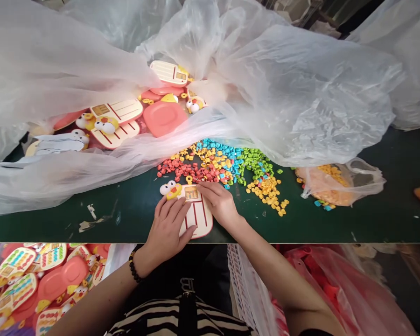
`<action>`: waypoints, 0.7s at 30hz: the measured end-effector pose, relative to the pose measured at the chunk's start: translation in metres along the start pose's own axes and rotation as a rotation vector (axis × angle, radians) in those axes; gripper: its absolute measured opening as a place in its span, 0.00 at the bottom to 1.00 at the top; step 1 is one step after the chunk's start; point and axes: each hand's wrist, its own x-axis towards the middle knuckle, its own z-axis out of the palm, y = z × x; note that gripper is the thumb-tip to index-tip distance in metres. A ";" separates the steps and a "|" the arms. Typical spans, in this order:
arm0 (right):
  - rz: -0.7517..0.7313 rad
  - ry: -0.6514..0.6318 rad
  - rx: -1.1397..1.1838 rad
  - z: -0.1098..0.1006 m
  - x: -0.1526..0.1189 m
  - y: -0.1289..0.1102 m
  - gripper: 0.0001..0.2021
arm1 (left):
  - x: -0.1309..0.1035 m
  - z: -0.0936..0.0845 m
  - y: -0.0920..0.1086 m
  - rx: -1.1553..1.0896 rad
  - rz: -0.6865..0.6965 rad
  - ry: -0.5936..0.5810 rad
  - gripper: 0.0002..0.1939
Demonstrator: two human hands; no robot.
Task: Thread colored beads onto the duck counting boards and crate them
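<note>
A cream toy board with dark red grooves and a yellow duck-like head with bulging white eyes lies on the green table near its front edge. My left hand rests over the board's left side, fingers stretched out. On the right side, my right hand touches the board's upper edge near the small orange window, its fingers pressed together and their tips partly hidden. Just behind the board lie loose small pieces: red, blue, green and yellow.
A large clear plastic bag spreads over the back, with more boards in its opening. A small bag of orange pieces sits at the right. Below the table's left edge are finished-looking colourful boards; a white basket stands below.
</note>
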 end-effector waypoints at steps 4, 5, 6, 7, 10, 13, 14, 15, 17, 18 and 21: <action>-0.114 -0.064 -0.113 0.002 -0.004 0.000 0.15 | -0.001 0.002 -0.002 0.005 0.009 0.012 0.24; -0.128 -0.081 -0.117 0.001 -0.003 0.000 0.15 | -0.001 0.002 -0.003 -0.007 0.015 0.015 0.24; -0.133 -0.093 -0.113 0.000 -0.002 0.000 0.14 | -0.002 0.002 -0.004 -0.021 0.021 0.017 0.22; -0.137 -0.098 -0.103 -0.001 -0.001 0.000 0.14 | -0.002 0.001 -0.005 -0.035 0.023 0.016 0.21; -0.142 -0.099 -0.036 -0.004 0.001 0.003 0.13 | -0.003 0.000 -0.007 -0.068 0.019 0.010 0.19; -0.087 -0.078 0.070 -0.006 0.005 0.006 0.12 | -0.004 -0.002 -0.007 -0.077 0.058 -0.019 0.30; -0.061 -0.073 0.102 -0.007 0.006 0.007 0.12 | -0.004 -0.002 -0.006 -0.068 0.076 -0.035 0.33; -0.041 -0.070 0.128 -0.008 0.006 0.008 0.11 | -0.005 -0.002 -0.005 -0.055 0.089 -0.050 0.34; -0.017 -0.075 0.159 -0.011 0.005 0.006 0.11 | -0.006 -0.001 -0.005 -0.036 0.099 -0.061 0.30; -0.007 -0.077 0.167 -0.013 0.003 0.004 0.10 | -0.007 -0.001 -0.005 -0.037 0.101 -0.055 0.27; 0.031 -0.067 0.184 -0.015 -0.005 -0.006 0.10 | -0.010 -0.001 -0.008 -0.074 0.114 -0.050 0.21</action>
